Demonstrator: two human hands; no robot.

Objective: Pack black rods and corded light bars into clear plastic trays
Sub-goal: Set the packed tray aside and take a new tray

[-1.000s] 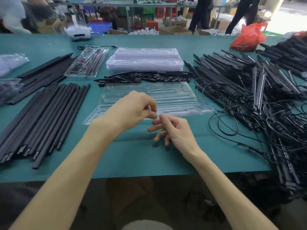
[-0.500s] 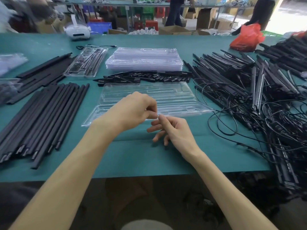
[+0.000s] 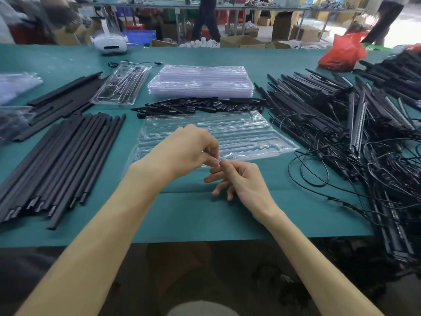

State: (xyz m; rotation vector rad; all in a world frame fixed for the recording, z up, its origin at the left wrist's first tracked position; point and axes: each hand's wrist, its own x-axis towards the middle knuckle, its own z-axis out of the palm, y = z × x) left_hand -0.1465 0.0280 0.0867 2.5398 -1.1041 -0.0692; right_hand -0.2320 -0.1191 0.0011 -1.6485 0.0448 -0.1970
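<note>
Status unchanged: we are still pinching the near rim of the empty clear tray (image 3: 246,133) between left hand (image 3: 189,151) and right hand (image 3: 242,181), packing not yet beginning

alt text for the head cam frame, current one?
Two bare hands, left hand and right hand, meet at the near edge of an empty clear tray on a green table and seem to pinch its rim. Black rods lie in rows at left, tangled corded light bars at right, a stack of clear trays behind.
</note>
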